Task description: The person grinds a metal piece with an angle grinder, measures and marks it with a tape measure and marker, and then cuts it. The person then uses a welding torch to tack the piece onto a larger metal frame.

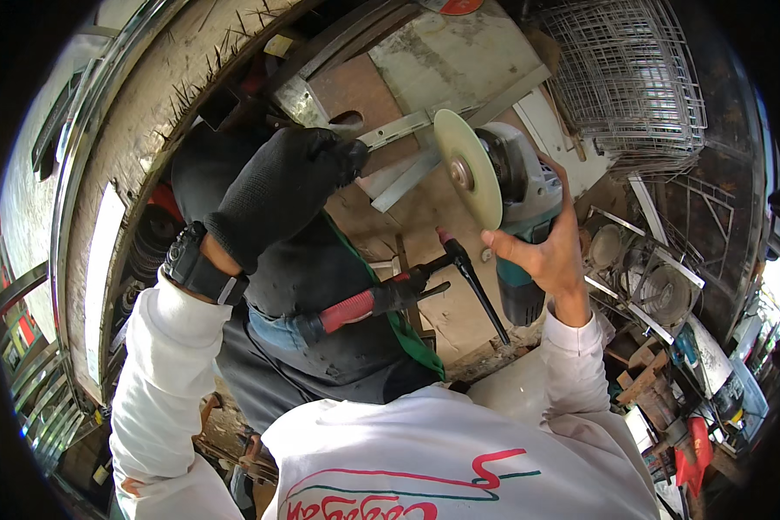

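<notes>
My bare right hand (542, 247) is wrapped round an angle grinder (522, 178) with a grey head and a teal-and-black body. Its large pale yellow disc (468, 169) faces left, toward my other hand. My left hand (290, 182), in a black knit glove, is closed over my dark-clad leg. Its fingertips are beside the end of a slotted metal strip (394, 132); whether they grip it, I cannot tell. Below and between the hands, a welding torch (364, 305) with a red handle, pink nozzle and long black back cap lies across my lap, touched by neither hand.
A wooden bench edge (139, 143) with upright metal bits runs along the left. Metal sheets and boards (459, 52) lie ahead. Stacked wire mesh (628, 82) stands far right, above a metal frame with round parts (659, 290). Wood scraps and tools (659, 390) crowd the lower right.
</notes>
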A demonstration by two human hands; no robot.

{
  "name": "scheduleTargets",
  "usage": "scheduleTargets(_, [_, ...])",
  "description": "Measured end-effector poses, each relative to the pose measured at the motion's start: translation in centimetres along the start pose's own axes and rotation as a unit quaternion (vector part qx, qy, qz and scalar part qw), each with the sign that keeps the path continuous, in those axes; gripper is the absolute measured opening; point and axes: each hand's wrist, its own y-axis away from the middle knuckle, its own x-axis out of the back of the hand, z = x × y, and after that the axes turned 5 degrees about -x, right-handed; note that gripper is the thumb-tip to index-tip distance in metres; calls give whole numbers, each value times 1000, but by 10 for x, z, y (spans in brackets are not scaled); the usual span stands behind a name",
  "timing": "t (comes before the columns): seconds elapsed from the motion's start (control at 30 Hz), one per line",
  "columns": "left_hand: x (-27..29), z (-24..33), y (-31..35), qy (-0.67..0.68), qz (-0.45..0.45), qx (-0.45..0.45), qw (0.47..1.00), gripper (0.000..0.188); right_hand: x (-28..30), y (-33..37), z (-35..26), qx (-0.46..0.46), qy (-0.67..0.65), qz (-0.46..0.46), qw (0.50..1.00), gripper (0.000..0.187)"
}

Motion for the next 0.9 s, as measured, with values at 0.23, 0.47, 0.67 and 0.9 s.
scheduleTargets(0.23, [-5,-1,0,-33,28,9,999,46,-1,-3,-2,-1,-13,-13,1000,92])
scheduleTargets(0.47, [0,3,0,-31,7,49,998,44,3,-5,1,7,9,-14,1000,93])
scheduleTargets(0.67, [0,3,1,-30,8,41,999,40,4,-6,5,10,8,-18,1000,94])
scheduleTargets(0.9, [1,2,0,-53,9,35,998,41,3,-5,2,-5,12,-15,1000,95])
